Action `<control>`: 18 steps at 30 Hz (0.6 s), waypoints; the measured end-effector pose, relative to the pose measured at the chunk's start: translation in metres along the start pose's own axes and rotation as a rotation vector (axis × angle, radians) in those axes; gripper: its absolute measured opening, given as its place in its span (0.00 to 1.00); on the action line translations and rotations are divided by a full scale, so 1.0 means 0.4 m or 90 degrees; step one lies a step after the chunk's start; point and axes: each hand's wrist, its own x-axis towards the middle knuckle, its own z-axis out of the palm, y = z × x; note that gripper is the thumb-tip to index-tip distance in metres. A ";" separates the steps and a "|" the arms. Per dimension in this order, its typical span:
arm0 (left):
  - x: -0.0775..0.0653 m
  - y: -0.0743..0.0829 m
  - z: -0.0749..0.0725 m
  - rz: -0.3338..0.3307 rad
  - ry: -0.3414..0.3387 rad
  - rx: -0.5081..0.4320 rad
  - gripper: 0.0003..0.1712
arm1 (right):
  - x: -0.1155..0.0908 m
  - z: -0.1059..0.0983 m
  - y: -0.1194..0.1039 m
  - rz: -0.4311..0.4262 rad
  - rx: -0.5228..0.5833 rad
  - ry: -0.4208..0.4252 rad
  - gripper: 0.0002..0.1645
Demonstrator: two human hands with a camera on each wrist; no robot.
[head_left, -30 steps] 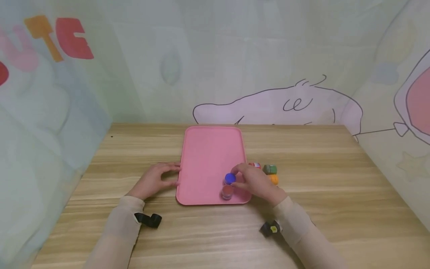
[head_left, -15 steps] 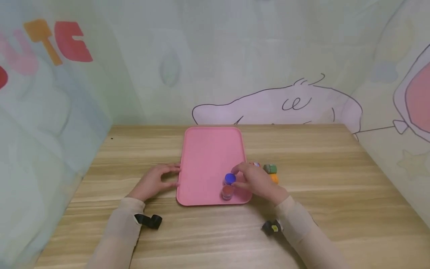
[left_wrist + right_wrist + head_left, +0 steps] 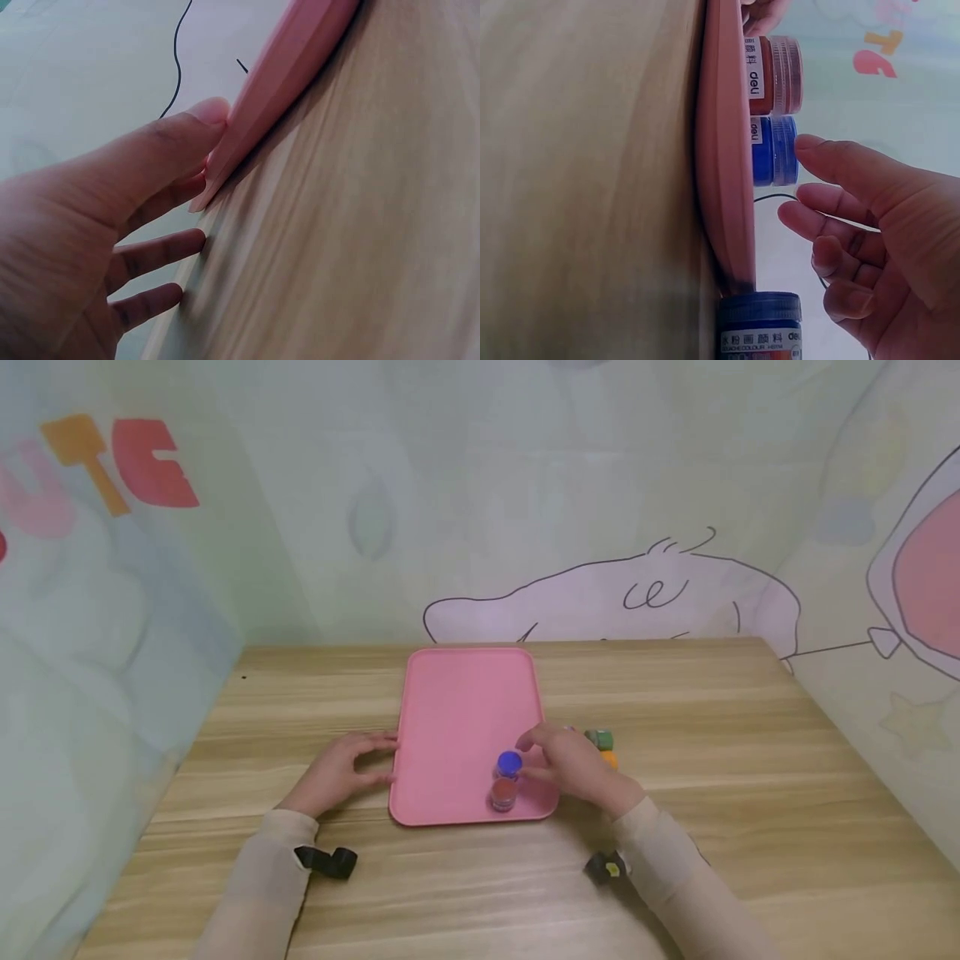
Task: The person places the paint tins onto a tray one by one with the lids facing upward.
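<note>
A pink tray (image 3: 467,718) lies on the wooden table. Near its front right corner stand two small paint jars, one with a blue lid (image 3: 509,764) and one with a reddish-brown lid (image 3: 503,793). My left hand (image 3: 341,768) rests at the tray's left edge; in the left wrist view the thumb (image 3: 210,111) touches the rim, fingers extended. My right hand (image 3: 573,764) reaches over the right rim, fingers loosely bent and spread. In the right wrist view its thumb tip (image 3: 810,142) is beside the blue jar's lid (image 3: 784,150), contact unclear; nothing is between its fingers.
Right of the tray, partly behind my right hand, are a green jar (image 3: 600,739), an orange jar (image 3: 610,760) and a sliver of a red one. Another blue-lidded jar (image 3: 760,326) shows low in the right wrist view. A printed curtain (image 3: 480,527) hangs behind the table.
The head view has shifted slightly, moving tray, jars and table a little left. My right fingers stand slightly farther from the blue jar. The left hand keeps its place at the tray edge.
</note>
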 end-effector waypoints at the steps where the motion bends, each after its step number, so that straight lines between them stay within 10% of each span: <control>1: -0.001 0.000 -0.001 -0.001 -0.001 0.002 0.30 | 0.000 -0.001 0.000 0.001 0.001 0.000 0.16; 18: 0.000 -0.008 0.003 0.015 0.014 0.010 0.29 | -0.005 -0.023 -0.001 0.048 0.018 -0.022 0.16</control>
